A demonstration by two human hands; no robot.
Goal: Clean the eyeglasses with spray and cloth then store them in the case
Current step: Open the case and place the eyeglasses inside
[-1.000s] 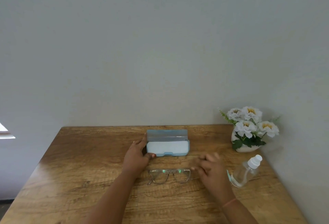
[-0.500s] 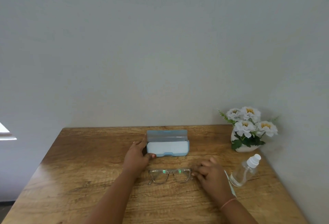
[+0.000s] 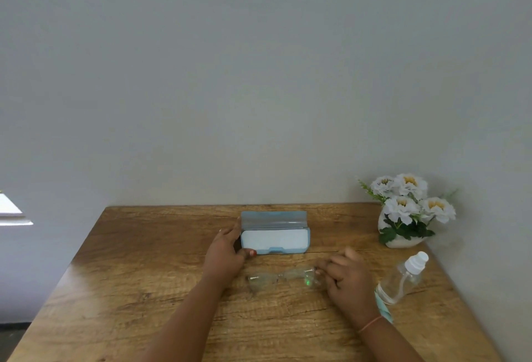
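Hands: both in view, forearms coming in from bottom edge.
R hand (image 3: 347,281): fingers curled, pinching R end of glasses (image 3: 276,278) near the hinge; thin band (image 3: 371,323) on wrist.
L hand (image 3: 226,252): holds L end of case (image 3: 275,239), thumb on its front lower corner, fingers up along the end wall.
Glasses: clear frame, lying crosswise between the two hands, in front of case and apart from it. Blurred, so can't tell if L end touches bench (image 3: 129,275).
Case: blue, open, lid standing up at back, pale lining facing the camera. Sits mid-bench, nearer the wall (image 3: 259,73) than the glasses are.
Cloth (image 3: 384,308): pale teal strip just R of R wrist, mostly hidden behind it; looks to touch the base end of bottle (image 3: 403,282).
Bottle: clear w/ white cap, lying tilted on bench, cap pointing back-right, just R of R hand.
Pot (image 3: 400,242): white, holds white flowers (image 3: 408,203) w/ green leaves; back R corner of bench, by the wall, well apart from case.
Bench: wood grain, far edge against wall.
Wall: plain grey, fills upper part of view.
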